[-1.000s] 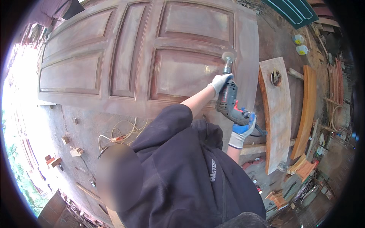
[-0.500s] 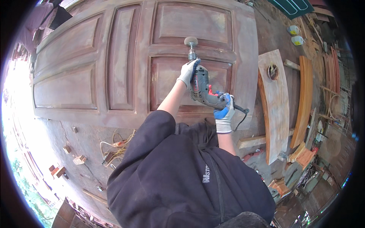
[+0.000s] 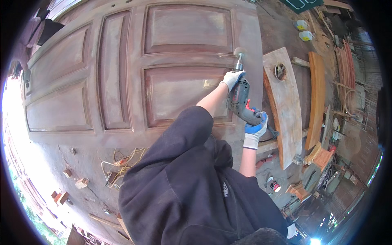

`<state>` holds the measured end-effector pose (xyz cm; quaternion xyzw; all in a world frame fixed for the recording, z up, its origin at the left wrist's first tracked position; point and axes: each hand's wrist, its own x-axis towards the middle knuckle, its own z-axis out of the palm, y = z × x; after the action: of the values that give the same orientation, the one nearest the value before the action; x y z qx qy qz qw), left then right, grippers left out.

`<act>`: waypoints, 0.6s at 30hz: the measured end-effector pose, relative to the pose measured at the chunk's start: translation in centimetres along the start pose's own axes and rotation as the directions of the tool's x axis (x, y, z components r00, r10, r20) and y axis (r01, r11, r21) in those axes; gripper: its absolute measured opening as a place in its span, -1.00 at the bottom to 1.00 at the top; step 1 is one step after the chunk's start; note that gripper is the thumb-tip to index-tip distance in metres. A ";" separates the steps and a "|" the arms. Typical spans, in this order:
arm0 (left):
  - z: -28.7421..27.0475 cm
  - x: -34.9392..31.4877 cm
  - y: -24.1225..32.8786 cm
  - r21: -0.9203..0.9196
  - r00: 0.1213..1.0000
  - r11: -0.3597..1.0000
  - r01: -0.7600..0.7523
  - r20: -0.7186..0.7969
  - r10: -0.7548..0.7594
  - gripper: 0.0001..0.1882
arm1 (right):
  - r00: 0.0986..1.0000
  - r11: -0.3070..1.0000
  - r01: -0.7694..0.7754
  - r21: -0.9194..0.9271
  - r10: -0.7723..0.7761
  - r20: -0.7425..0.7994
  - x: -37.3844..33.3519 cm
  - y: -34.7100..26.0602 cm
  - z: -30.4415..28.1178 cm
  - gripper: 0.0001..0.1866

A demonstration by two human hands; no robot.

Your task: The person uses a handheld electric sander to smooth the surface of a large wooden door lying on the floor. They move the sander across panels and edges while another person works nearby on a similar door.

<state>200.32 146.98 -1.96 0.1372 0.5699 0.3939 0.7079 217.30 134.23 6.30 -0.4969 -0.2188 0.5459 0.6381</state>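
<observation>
Both my hands wear white work gloves with blue palms and are closed on a grey power drill [image 3: 239,97] with a red trigger. My left hand [image 3: 233,79] wraps its front, just behind the chuck [image 3: 239,66]. At the rear handle, my right hand [image 3: 256,127] grips near the trigger and the dark cord. A round, pale sanding or buffing head [image 3: 239,52] sits on the drill's shaft, over the right-hand stile of a large brown wooden panel door [image 3: 251,32]. Whether it touches the wood is hard to tell. The door lies flat, its raised panels scuffed and dusty.
Right of the door lie a pale board with a hole [image 3: 288,106] and an orange-brown plank [image 3: 316,98]. Tangled yellow cord [image 3: 126,165] and wood blocks [image 3: 81,183] are on the floor to the left. A can [image 3: 274,185] stands at my right; plastic jugs [image 3: 305,36] stand beyond.
The drill and both hands have moved right across the door, from between the panels to the right-hand stile. My view has shifted right too. Both hands keep their hold.
</observation>
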 end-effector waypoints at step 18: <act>-2.8 -6.9 -4.7 -0.348 0.956 0.935 0.067 0.292 0.040 -0.66 | 0.964 0.995 0.080 -0.062 -0.061 0.259 -5.8 -3.7 -1.3 -0.80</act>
<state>199.40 138.27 -1.02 0.0604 0.3790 0.4602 0.8006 218.31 128.80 10.51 -0.4366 -0.3367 0.5743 0.6051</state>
